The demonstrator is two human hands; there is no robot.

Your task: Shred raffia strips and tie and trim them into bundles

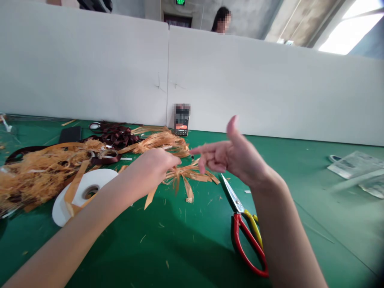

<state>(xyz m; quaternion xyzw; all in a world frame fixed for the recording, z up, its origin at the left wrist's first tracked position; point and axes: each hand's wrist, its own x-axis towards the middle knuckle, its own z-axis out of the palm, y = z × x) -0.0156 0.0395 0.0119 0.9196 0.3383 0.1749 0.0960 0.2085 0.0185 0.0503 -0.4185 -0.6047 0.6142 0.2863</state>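
Note:
My left hand [157, 162] is closed, its fingertips pinching an orange ribbon strip [177, 180] whose end hangs below them. Just past these fingers, a spread of orange ribbon strips [207, 175] lies on the green table. My right hand [223, 156] is to the right, thumb raised and index finger stretched toward the left hand, the other fingers partly curled; I see nothing in it. Under the right wrist, scissors [238, 206] with red and yellow handles lie with their tips pointing away from me. Part of their handles is hidden by my forearm.
A white spool [61, 206] with orange ribbon is by my left forearm. Shredded orange fibres [27, 172], dark brown ribbon [120, 136] and an orange fringe bundle [162, 141] lie beyond. A phone [182, 120] leans on the white partition [270, 84]. Clear plastic bags [357, 166] lie right.

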